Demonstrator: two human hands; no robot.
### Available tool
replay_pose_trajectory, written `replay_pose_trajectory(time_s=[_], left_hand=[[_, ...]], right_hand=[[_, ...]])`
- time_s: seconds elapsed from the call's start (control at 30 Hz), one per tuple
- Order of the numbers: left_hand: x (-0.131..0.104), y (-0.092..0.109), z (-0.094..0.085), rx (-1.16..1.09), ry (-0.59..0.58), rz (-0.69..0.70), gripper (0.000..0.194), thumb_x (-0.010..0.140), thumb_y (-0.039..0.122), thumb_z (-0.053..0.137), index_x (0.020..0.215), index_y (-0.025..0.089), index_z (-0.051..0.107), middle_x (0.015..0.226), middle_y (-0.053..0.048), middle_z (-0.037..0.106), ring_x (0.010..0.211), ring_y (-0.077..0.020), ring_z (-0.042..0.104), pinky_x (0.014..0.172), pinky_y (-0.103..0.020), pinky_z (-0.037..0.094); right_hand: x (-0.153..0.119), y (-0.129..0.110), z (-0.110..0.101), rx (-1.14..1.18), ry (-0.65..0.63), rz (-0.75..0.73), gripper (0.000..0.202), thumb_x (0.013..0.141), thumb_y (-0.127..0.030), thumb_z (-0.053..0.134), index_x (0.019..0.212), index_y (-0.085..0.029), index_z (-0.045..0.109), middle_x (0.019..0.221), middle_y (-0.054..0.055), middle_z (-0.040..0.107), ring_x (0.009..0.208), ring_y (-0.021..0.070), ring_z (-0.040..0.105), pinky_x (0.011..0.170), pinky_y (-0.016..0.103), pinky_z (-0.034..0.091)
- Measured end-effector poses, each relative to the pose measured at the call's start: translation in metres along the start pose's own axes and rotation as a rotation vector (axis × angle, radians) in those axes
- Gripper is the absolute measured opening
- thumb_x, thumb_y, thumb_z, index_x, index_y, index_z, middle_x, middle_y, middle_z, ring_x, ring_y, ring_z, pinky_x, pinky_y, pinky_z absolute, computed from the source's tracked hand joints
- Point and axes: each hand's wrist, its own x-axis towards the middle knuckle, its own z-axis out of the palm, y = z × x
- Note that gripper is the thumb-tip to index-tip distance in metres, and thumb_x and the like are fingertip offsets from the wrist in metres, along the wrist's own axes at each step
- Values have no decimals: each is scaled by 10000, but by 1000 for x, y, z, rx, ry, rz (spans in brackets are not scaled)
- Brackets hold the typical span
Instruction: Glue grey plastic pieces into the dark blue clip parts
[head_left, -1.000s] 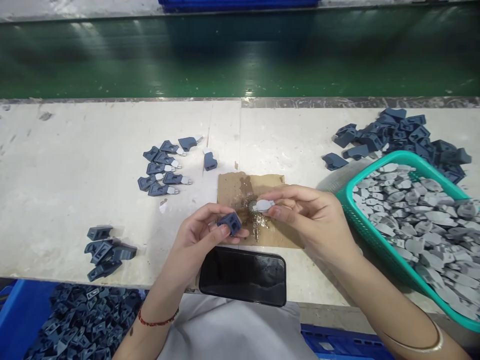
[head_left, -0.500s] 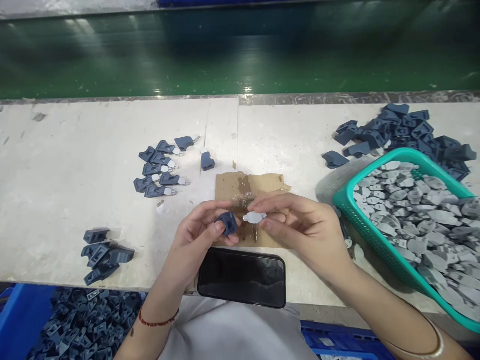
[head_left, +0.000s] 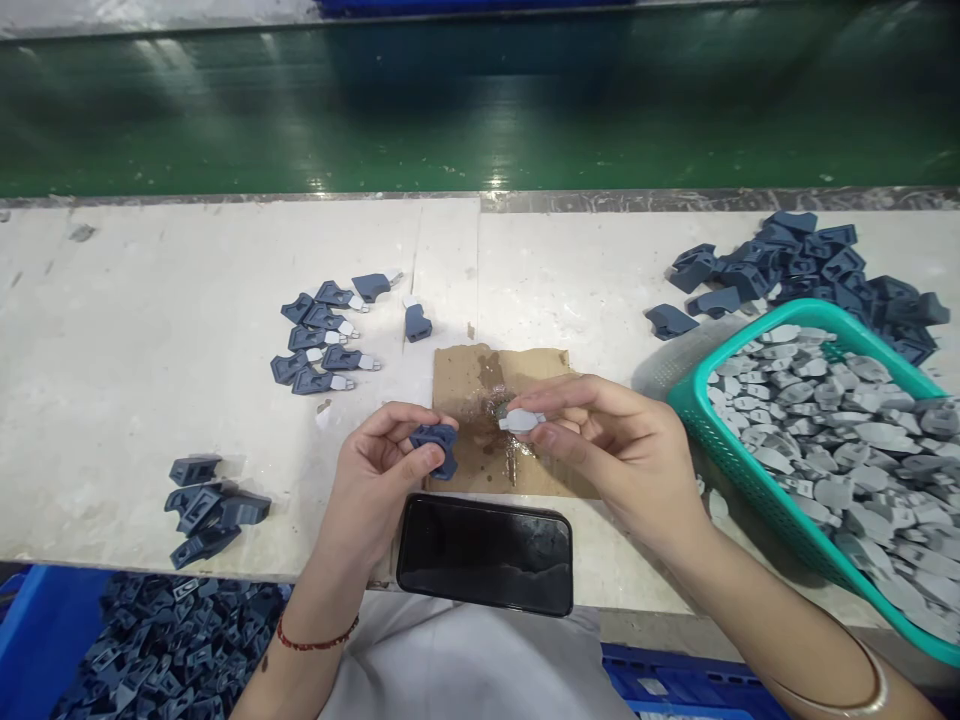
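My left hand (head_left: 394,455) is closed, pinching a dark blue plastic housing (head_left: 437,447) with hollow openings. Between the thumb and fingers of my right hand (head_left: 600,435) is a small light grey plastic piece (head_left: 521,421), flat and oval with a narrow tab. The two parts are apart, with a gap between them. Below my hands lies a brown cardboard piece (head_left: 469,395) with a wet, shiny patch in its middle. Up and to the left, several blue housings with light grey pieces sticking out (head_left: 324,318) lie in a group.
A black phone (head_left: 486,555) lies at the table's front edge. On the right stands a teal basket (head_left: 694,395) of light grey pieces, with a heap of blue housings (head_left: 802,262) behind it. More housings (head_left: 199,510) lie left, above a blue bin (head_left: 52,640). A green belt (head_left: 480,130) runs behind.
My hands have moved slightly apart. The blue housing has turned in my left hand and shifted left. The light grey piece has moved a little right and up, away from it.
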Motion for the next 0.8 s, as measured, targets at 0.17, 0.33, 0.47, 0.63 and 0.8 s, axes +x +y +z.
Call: replay_pose_trajectory(time_s=[0.17, 0.33, 0.47, 0.63, 0.8], left_hand=[[1, 2, -1, -115, -34, -135, 191, 775, 260, 886, 941, 235, 794, 929, 16, 758, 772, -101, 759, 734, -139, 613], [-1, 3, -5, -132, -82, -196, 216, 820, 243, 849, 1031, 224, 807, 965, -7, 747, 889, -132, 771, 757, -120, 616], [0, 2, -3, -145, -140, -203, 179, 831, 264, 843, 992, 196, 807, 909, -18, 770, 816, -114, 750, 736, -135, 621], [1, 3, -1, -168, -113, -201, 233, 752, 266, 906, 939, 179, 797, 834, -24, 796, 679, -86, 726, 589, -96, 576], [1, 4, 0, -147, -115, -250, 249, 722, 269, 924, 875, 170, 754, 748, -20, 784, 670, -115, 751, 588, -115, 591]], right_hand=[[-3, -1, 2, -59, 8, -54, 131, 847, -135, 781, 892, -256, 757, 956, 6, 800, 865, 126, 769, 731, 206, 639], [-4, 0, 3, -106, -11, -110, 139, 831, -130, 793, 874, -253, 745, 915, 3, 800, 818, 132, 770, 683, 206, 631], [-5, 1, 5, -159, -17, -169, 201, 807, -69, 791, 876, -252, 746, 896, 0, 799, 838, 142, 772, 682, 202, 629], [-6, 1, 7, -234, -39, -278, 193, 831, -66, 761, 909, -241, 741, 936, 28, 798, 906, 171, 766, 749, 260, 636], [-7, 0, 10, -296, -64, -353, 206, 865, -65, 722, 957, -248, 735, 966, 40, 799, 899, 183, 767, 797, 312, 639]])
